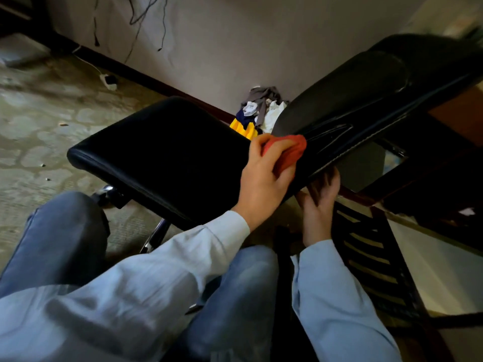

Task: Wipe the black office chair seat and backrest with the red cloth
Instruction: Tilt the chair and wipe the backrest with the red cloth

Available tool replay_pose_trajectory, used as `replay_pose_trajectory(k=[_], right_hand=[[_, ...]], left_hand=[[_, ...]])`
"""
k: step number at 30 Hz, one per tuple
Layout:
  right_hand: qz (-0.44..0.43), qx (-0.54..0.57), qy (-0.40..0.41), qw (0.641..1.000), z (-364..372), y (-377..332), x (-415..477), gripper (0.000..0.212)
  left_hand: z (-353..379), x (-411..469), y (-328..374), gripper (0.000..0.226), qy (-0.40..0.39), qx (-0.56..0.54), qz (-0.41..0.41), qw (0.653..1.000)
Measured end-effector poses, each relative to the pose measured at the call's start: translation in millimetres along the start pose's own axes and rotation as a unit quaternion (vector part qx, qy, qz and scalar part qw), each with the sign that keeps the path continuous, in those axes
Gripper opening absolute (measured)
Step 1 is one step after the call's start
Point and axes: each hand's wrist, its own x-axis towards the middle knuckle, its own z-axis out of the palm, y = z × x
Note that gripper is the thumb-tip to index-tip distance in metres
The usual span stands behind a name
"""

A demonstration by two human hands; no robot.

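Left hand (pixel 261 178) presses red cloth (pixel 288 151) against backrest (pixel 366 100); right hand (pixel 320 202) beneath.

We see the left hand (pixel 261 178) pressing the bunched red cloth (pixel 287 152) against the lower backrest (pixel 352 100), beside the black seat (pixel 162 152). The right hand (pixel 320 202) reaches up under the backrest's edge.

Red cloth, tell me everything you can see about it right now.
The red cloth is a small orange-red rag of soft-looking fabric, bunched into a wad with folds showing. The left hand grips it, fingers curled over its near side and hiding part of it. It is pressed against the lower end of the black backrest, close to where that meets the seat. No pattern or label is visible.
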Motion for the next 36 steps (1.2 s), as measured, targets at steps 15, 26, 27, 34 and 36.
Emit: replay_pose_trajectory(k=[15, 26, 27, 34, 36], right_hand=[[-0.034, 0.022, -0.037, 0.998, -18, -22, 18, 0.071], [-0.007, -0.010, -0.029, 1.000, -13, -7, 12, 0.085], [-0.006, -0.007, -0.029, 1.000, -12, -6, 11, 0.085], [0.063, -0.026, -0.066, 0.995, -13, 26, -7, 0.082], [0.091, -0.041, -0.069, 0.993, -12, 36, -12, 0.084]], left_hand=[[22, 29, 25, 0.027, -0.149, 0.082, -0.054, 0.984], [12, -9, -45, 0.027, -0.207, 0.235, -0.140, 0.939], [11, -14, -51, 0.029, -0.211, 0.256, -0.149, 0.931], [-9, -63, -113, 0.028, -0.268, 0.232, -0.291, 0.889], [-9, -64, -109, 0.025, -0.198, 0.172, -0.277, 0.925]])
